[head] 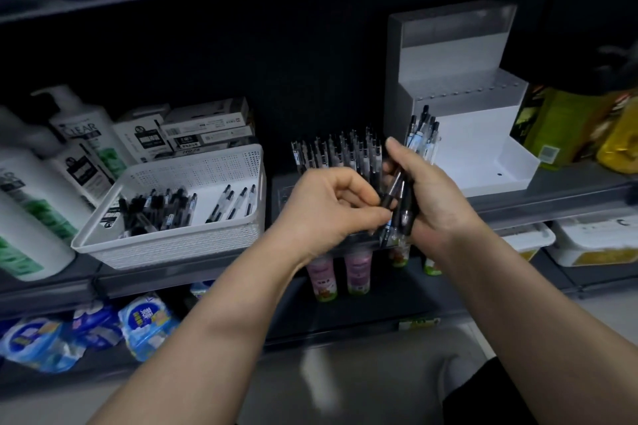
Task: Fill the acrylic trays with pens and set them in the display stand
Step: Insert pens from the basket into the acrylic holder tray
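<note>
Fingers (362,195) of the left hand (328,207) pinch the lower end of a single black pen (388,198), apparently drawing it out of the bundle of pens (404,209) that the right hand (431,197) grips in a closed fist, thumb raised. Both hands hover just in front of a clear acrylic tray (284,195) on the shelf, where rows of upright pens (338,152) already stand; motion blur hides which slots are free. Right of it sits the white stepped display stand (476,141), with a few pens (424,134) standing at its left side and its steps otherwise bare. More loose pens lie in the white perforated basket (193,179) at left.

The likely trouble is in the bundle. Pulling one pen sideways could drag its neighbours, since clips and rubber grips tend to catch, and a loosened fist would let several slide down onto the bottles (322,278) on the shelf below. The left knuckles are also close to the standing rows, so a careless push could tip them. Later, lifting a full tray into the stand would risk spilling it if tilted.
</note>
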